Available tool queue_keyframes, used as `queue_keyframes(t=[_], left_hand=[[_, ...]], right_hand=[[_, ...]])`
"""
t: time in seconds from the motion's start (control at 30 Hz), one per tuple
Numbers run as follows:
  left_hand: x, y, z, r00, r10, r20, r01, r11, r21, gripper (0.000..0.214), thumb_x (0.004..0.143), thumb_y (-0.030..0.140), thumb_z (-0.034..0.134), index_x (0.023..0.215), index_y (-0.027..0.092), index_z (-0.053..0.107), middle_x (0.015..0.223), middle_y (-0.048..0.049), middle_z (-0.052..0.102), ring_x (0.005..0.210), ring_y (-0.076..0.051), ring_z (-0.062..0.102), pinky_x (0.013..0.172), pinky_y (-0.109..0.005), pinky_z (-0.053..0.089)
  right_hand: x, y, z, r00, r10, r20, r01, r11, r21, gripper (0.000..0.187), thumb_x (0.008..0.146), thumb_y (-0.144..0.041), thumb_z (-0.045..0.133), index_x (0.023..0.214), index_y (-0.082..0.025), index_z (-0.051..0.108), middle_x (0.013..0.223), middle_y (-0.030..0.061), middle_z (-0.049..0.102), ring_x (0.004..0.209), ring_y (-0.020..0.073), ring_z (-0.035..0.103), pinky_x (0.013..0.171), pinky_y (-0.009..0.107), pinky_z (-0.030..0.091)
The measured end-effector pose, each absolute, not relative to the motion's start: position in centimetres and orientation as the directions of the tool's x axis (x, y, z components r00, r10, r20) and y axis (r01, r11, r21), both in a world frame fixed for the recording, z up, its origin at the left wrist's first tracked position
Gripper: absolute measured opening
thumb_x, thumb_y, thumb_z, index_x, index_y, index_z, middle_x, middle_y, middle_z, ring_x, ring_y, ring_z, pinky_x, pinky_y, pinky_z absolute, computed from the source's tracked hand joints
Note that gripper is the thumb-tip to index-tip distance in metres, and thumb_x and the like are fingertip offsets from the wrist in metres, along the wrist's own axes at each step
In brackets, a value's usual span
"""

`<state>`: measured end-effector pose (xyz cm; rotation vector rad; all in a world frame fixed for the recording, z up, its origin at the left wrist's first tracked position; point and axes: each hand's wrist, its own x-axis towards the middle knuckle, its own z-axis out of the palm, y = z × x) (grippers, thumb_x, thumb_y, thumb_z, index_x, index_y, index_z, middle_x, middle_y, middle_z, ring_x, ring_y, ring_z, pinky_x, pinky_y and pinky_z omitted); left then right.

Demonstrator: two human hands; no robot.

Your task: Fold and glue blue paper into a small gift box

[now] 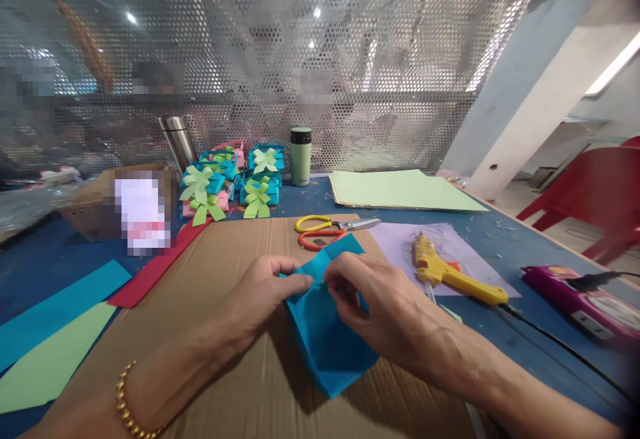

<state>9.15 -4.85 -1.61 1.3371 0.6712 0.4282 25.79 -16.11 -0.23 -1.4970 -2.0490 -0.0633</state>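
A folded piece of blue paper (325, 339), shaped like a small open box, is tilted above the cardboard sheet (215, 359). My left hand (270, 286) pinches its left upper edge between thumb and fingers. On the right side, my right hand (370, 286) is closed with its fingertips at the same upper fold, near my left thumb. Whether those fingertips hold the paper alone or some small bit is hidden. Just beyond the paper lie scissors (320, 231) with yellow and red handles. A yellow hot glue gun (450, 272) rests to the right on a lilac sheet (480, 272).
Small blue and pink paper boxes with green bows (257, 192) stand at the back, near a green tumbler (301, 159) and a steel flask (177, 142). Pale green sheets (405, 189) lie back right. A purple power strip (575, 302) sits at right; coloured strips (65, 306) lie left.
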Motion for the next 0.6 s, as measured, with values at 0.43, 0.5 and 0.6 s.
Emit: queue_keyframes(t=[0.43,0.5,0.6], left_hand=[[9.22,-5.44,-1.59,0.757,0.628,-0.181,0.076,0.191,0.979,0.026,0.069,0.036,0.079,0.066,0.014,0.066,0.059,0.0016,0.059,0.054,-0.01,0.048,0.053,-0.023,0.036],[9.18,-5.53,-1.44,0.757,0.628,-0.178,0.077,0.185,0.98,0.026,0.068,0.036,0.078,0.066,0.014,0.066,0.058,0.0017,0.059,0.054,-0.01,0.048,0.053,-0.023,0.036],[9.15,-5.59,-1.26,0.766,0.623,-0.158,0.076,0.156,0.985,0.023,0.07,0.034,0.077,0.064,0.014,0.065,0.058,0.0023,0.057,0.054,-0.01,0.047,0.052,-0.022,0.035]], right_hand=[[25.81,-15.98,-0.87,-0.231,0.868,0.439,0.927,0.334,-0.172,0.018,0.099,-0.018,0.048,0.083,-0.017,0.055,0.077,0.0008,0.056,0.063,0.0127,0.05,0.059,0.027,0.034],[25.8,-15.91,-1.09,-0.241,0.862,0.447,0.935,0.329,-0.129,0.019,0.1,-0.019,0.046,0.082,-0.018,0.054,0.076,0.0003,0.055,0.062,0.0127,0.047,0.058,0.028,0.032],[25.7,-15.85,-1.32,-0.255,0.848,0.464,0.938,0.334,-0.094,0.018,0.099,-0.018,0.044,0.082,-0.018,0.052,0.075,-0.0005,0.052,0.06,0.0127,0.042,0.056,0.029,0.028]])
